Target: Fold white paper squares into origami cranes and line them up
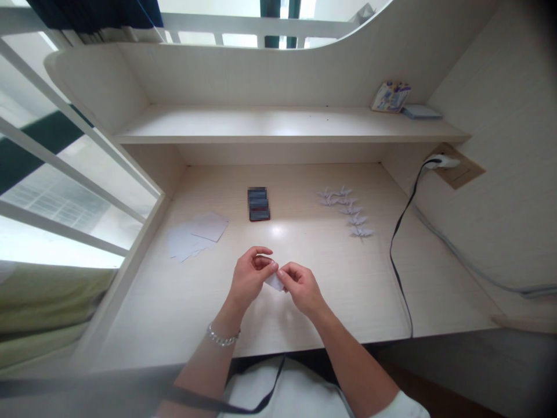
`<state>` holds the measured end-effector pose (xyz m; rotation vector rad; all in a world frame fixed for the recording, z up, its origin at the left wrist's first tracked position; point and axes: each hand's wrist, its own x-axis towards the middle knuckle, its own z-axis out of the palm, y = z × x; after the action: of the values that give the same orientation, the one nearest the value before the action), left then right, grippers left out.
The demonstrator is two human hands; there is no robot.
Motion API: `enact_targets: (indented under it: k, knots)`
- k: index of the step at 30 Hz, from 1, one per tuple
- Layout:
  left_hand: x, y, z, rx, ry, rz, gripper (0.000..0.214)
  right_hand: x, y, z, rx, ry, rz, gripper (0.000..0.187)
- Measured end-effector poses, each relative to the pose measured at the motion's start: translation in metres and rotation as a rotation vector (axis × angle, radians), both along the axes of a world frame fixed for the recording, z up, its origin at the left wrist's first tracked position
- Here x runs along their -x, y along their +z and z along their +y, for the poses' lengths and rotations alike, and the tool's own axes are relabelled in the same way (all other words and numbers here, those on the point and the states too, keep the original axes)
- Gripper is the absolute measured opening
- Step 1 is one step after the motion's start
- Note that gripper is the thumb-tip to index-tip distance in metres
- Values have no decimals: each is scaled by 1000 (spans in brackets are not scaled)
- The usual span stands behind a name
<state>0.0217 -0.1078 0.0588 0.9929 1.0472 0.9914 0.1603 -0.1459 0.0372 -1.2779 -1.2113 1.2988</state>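
Note:
Both my hands meet over the middle of the pale desk [174, 313], pinching a small folded piece of white paper [275, 281] between them. My left hand [251, 274], with a bracelet at the wrist, grips the paper's left side with closed fingers. My right hand [301, 287] pinches its right side. Several loose white paper sheets [196, 235] lie on the desk to the left of my hands. A row of several small folded paper cranes [348, 210] lies farther back on the right.
A dark phone [258, 204] lies at the desk's back centre. A black cable [399, 238] runs from a wall socket [452, 165] across the right side and off the front edge. On the shelf [270, 125] above rest a colourful packet [390, 96] and a flat pad [420, 112].

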Motion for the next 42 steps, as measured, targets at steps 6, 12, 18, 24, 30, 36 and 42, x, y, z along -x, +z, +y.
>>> enact_targets:
  k: [6,12,18,24,30,36,42]
  knots:
    - [1,-2,0,-32,0,36,31,-5,4,4,15,3,-47,18]
    - [-2,-5,-3,-41,-24,68,32,-9,13,7,33,62,-146,16]
    - [-10,-5,-5,13,48,60,37,-2,7,9,61,-86,-127,16]
    - [-8,-5,2,21,116,55,41,-5,3,5,96,-57,-93,9]
    - [-9,-8,4,42,146,56,44,-7,1,3,112,-71,-90,7]
    - [-3,-14,6,43,170,51,44,-9,-1,-3,116,-70,-101,9]
    - [15,-3,17,-28,282,66,44,-14,-3,-5,134,-120,-42,10]
